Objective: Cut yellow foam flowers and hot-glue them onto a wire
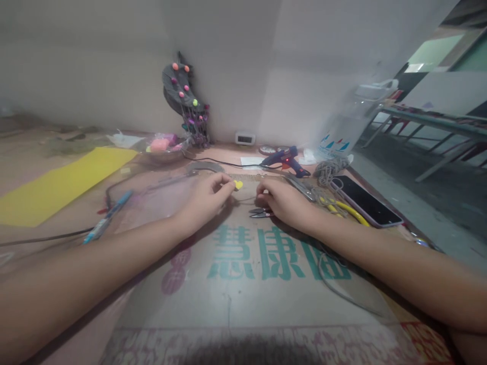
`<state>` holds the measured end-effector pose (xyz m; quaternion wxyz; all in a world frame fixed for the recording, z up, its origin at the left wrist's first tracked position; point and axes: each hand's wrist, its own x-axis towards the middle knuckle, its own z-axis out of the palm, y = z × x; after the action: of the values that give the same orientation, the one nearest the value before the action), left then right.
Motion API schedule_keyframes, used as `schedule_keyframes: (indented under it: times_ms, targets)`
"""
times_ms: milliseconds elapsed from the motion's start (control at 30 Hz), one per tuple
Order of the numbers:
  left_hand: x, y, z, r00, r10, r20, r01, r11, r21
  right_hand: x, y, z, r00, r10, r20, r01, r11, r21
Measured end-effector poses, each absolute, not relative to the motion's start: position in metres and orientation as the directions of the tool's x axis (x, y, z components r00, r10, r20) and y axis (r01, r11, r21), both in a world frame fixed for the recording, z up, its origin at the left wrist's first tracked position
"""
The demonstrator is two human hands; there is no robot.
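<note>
Between the thumb and fingers of my left hand is a small yellow piece, which looks heart-shaped with a dark lower edge. My right hand is curled closed a short way to the right. A thin grey cord stretches between the two hands, and the right fingers appear to pinch its end. Small thread snips stick out from below my right hand, blades pointing left; their handles are hidden. Both hands are over a printed cardboard sheet.
Left lie a yellow sheet and a blue pen. A glue gun with a red light, a phone, grey yarn and a bottle stand right. A decorated grey crescent leans on the wall.
</note>
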<state>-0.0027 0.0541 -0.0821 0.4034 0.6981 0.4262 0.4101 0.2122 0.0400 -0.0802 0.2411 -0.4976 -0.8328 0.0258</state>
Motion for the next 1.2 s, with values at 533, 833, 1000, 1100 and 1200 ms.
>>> schedule_keyframes:
  times_ms: [533,833,1000,1100,1200]
  targets:
    - [-0.002,0.051,-0.081,0.507,0.852,0.134,0.266,-0.302,0.916,0.215,0.036,-0.079,-0.274,0.781,0.561,0.704,0.560,-0.436]
    - [-0.004,0.047,-0.080,0.549,0.817,0.177,0.286,-0.382,0.879,0.202,0.024,-0.077,-0.471,0.864,0.180,0.203,0.305,-0.930]
    - [-0.003,0.046,-0.078,0.548,0.813,0.196,0.278,-0.398,0.874,0.202,0.028,-0.078,-0.417,0.885,0.209,0.341,0.365,-0.866]
    - [-0.003,0.046,-0.076,0.531,0.816,0.229,0.282,-0.424,0.861,0.204,0.030,-0.075,-0.341,0.892,0.296,0.521,0.442,-0.730]
    - [-0.003,0.047,-0.076,0.469,0.836,0.286,0.291,-0.451,0.844,0.205,0.032,-0.074,-0.288,0.881,0.375,0.618,0.470,-0.630]
